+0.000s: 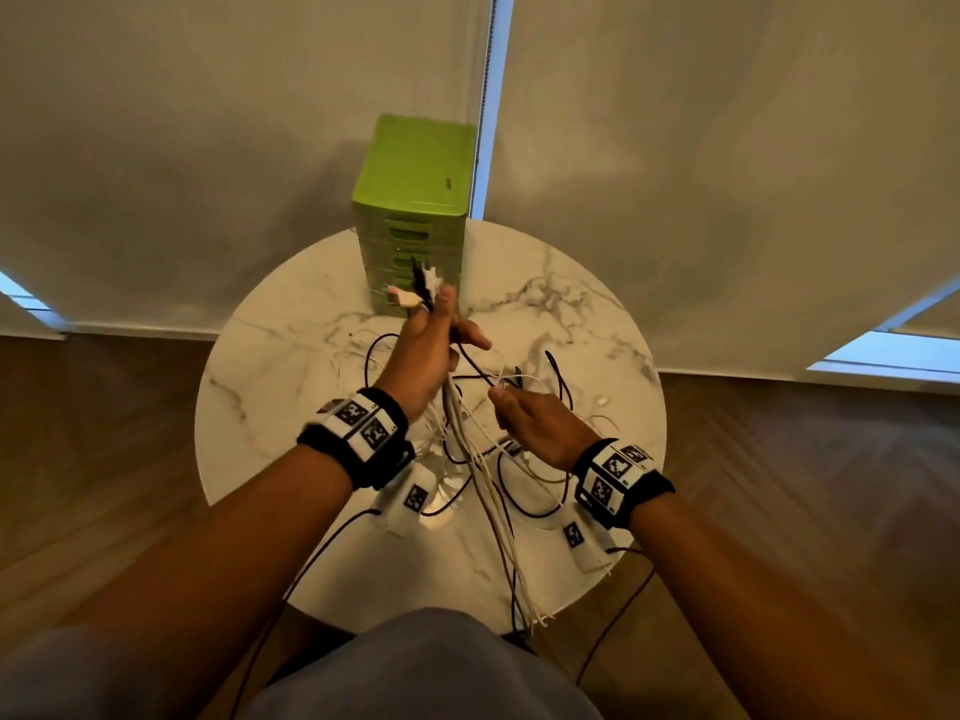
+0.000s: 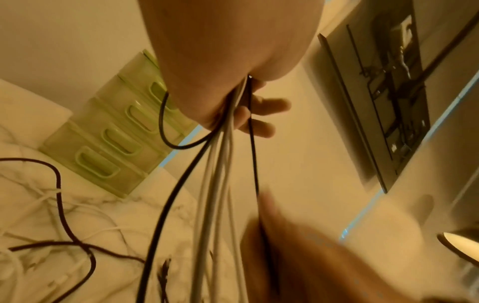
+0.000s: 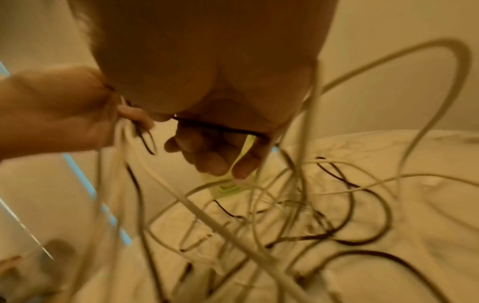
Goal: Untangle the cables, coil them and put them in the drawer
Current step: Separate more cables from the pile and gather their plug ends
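Note:
My left hand (image 1: 431, 350) is raised over the table and grips a bundle of white and black cables (image 1: 470, 444). Their plug ends (image 1: 423, 285) stick up above the fist, and the strands hang down past the table's front edge. In the left wrist view the same bundle (image 2: 215, 180) drops from the palm. My right hand (image 1: 537, 420), lower and to the right, pinches one black cable (image 2: 255, 164) that runs up into the left fist; the right wrist view shows it crossing the curled fingers (image 3: 207, 155). More tangled cables (image 1: 535, 491) lie on the table. A green drawer unit (image 1: 415, 200) stands at the back, all drawers closed.
The round white marble table (image 1: 291, 387) stands against pale roller blinds (image 1: 727, 174). Wooden floor (image 1: 104, 433) surrounds it. A small white plug (image 1: 602, 401) lies at the right of the tabletop. My lap (image 1: 426, 667) is at the table's near edge.

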Available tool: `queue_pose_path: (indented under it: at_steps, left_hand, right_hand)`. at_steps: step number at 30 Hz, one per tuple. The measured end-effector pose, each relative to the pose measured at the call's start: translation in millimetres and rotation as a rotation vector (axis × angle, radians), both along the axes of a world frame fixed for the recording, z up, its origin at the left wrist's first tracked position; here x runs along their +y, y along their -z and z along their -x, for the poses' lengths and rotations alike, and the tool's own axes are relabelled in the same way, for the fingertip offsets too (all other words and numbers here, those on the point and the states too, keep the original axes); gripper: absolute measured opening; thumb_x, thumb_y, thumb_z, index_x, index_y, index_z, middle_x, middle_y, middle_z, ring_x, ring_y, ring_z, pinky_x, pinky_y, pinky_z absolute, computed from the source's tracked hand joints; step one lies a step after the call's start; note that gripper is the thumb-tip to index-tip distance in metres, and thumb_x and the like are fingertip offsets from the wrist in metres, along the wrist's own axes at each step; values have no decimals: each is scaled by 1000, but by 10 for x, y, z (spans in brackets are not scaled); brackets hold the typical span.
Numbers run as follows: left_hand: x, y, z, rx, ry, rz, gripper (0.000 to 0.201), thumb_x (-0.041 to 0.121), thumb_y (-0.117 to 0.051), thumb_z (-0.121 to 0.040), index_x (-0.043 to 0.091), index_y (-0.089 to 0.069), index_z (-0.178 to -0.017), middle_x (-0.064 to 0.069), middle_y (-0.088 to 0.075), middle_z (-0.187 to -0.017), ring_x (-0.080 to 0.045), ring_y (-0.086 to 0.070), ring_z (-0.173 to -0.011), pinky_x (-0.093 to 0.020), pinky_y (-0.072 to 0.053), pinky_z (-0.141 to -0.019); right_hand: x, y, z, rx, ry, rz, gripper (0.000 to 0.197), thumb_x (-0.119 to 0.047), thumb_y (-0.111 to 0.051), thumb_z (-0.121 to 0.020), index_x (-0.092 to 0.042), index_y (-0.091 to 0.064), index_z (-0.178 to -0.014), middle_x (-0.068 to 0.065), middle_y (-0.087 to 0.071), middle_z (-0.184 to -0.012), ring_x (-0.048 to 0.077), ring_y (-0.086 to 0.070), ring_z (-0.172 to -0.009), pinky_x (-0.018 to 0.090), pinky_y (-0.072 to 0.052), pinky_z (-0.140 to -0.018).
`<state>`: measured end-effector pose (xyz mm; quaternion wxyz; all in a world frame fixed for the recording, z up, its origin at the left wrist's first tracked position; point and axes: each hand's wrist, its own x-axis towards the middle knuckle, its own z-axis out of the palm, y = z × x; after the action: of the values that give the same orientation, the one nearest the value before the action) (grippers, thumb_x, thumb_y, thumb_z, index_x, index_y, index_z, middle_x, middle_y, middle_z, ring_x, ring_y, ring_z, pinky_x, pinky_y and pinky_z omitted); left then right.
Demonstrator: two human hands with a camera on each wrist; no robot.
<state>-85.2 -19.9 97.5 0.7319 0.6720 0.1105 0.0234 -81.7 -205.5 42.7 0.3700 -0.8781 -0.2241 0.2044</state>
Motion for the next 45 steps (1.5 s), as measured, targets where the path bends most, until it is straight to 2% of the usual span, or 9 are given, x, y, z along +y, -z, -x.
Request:
queue_pose_path:
  at_steps: [6,10,14,19,22,26,34,41,45]
  left_hand:
    - [536,-161,-235,-56,-95,77,40,48,-34,-108,24,-37,-76,6,-32,-59,-11,-29,-52,-25,-23,-49]
    - [712,-327,-302,-86,-91,22,39,44,-35,-109,24,-37,-75,8,-32,-57,-9,-28,-50,-21,-26,-48]
    - [564,-195,-201,-27,43,-208,37,44,-41,-108,25,-44,-76,9,-35,-63,-7,-33,-55,-24,-29,-54]
    - [260,235,-69,153,260,-345,45,51,-41,-106,20,-66,-86,11,-43,-55,-8,-39,-51,-28,-32,-56]
    - [93,253,-87,230,207,-130,46,49,-42,-106,14,-64,-89,12,-43,-52,-6,-39,-47,-24,-33,-52]
    - [44,183,-161,127,106,12,36,38,-44,-108,14,-62,-88,5,-43,-60,-10,-44,-57,-25,-40,-58]
    - [391,53,-323,44,-70,-35,33,38,-44,-108,22,-53,-81,13,-34,-56,-5,-31,-47,-22,-26,-49]
    - [893,-189,-410,-63,-158,-202,33,40,-47,-106,25,-56,-79,14,-38,-48,-3,-32,-44,-25,-27,-49]
    - [884,-166,-285,-47,-77,-504,40,51,-47,-104,23,-67,-85,7,-44,-58,-12,-41,-53,-31,-34,-59]
  right_hand:
    - [-622,426,-15,137,21,134,53,-59,-31,-100,-20,-55,-72,-4,-56,-65,12,-52,-59,28,-46,-66]
    - [-707,485,-214,78,83,171,54,-56,-32,-100,-13,-65,-96,0,-62,-76,16,-58,-69,29,-45,-70]
    - [-389,199,-478,-32,160,167,42,-46,-37,-106,-24,-50,-72,-2,-54,-69,13,-51,-64,33,-39,-66]
    - [141,-190,-470,-200,102,-89,38,-34,-39,-108,-21,-46,-73,-4,-48,-65,5,-47,-61,30,-34,-65]
    - [331,-292,-334,-196,24,-177,30,-32,-39,-108,-35,-52,-81,-15,-55,-72,-5,-52,-67,22,-38,-66]
    - [341,-221,-219,-43,-22,-214,33,-44,-38,-106,-24,-57,-88,-11,-59,-74,9,-58,-67,38,-50,-71]
    - [-236,310,-170,243,-49,96,57,-57,-35,-102,-10,-59,-81,-2,-58,-67,12,-53,-60,28,-46,-70]
    - [-535,458,-234,236,141,37,45,-53,-41,-102,-17,-63,-86,5,-67,-72,20,-66,-68,50,-56,-83]
    - [-345,184,-294,76,142,-33,15,-34,-46,-105,-30,-56,-114,4,-74,-78,16,-71,-77,27,-54,-77]
